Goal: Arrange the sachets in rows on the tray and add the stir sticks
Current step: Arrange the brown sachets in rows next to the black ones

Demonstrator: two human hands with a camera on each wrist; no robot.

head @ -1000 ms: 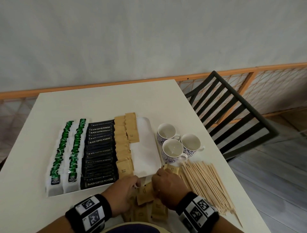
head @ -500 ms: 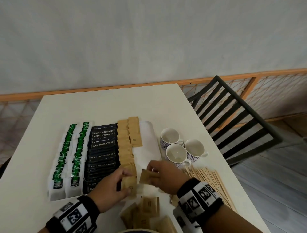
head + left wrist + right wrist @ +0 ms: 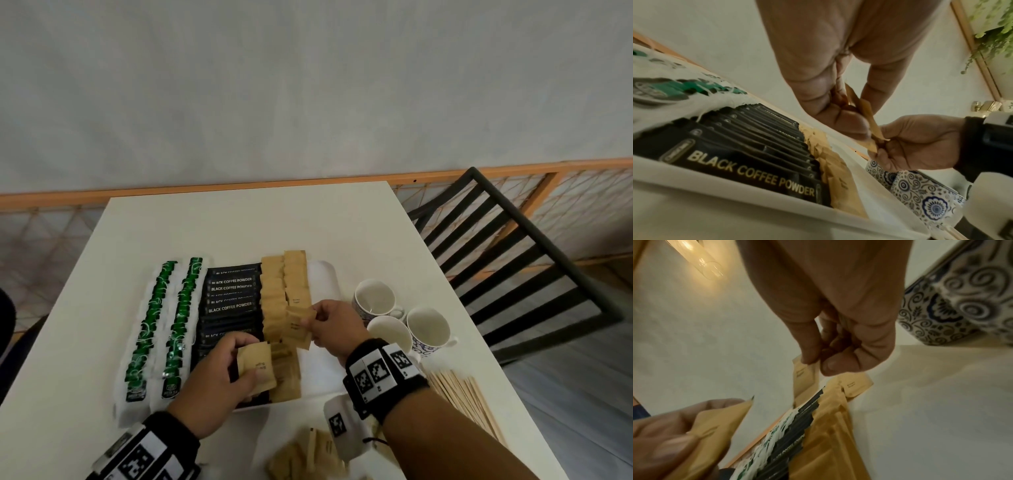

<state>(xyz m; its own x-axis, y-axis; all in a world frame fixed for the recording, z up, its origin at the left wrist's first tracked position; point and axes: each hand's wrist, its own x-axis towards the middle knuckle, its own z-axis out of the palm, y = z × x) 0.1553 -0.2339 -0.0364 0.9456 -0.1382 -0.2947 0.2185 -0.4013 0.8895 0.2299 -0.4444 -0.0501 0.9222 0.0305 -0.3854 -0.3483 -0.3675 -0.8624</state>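
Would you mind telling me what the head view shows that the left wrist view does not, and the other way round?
Only the head view shows the stir sticks lying on the table, the loose brown sachets near its front edge, the chair and the insides of the cups.

Only the left wrist view shows the cups' blue floral pattern up close and a green plant.

Both show the left hand and right hand, each pinching a brown sachet, above the tray with its black coffee sachets and green sachets.
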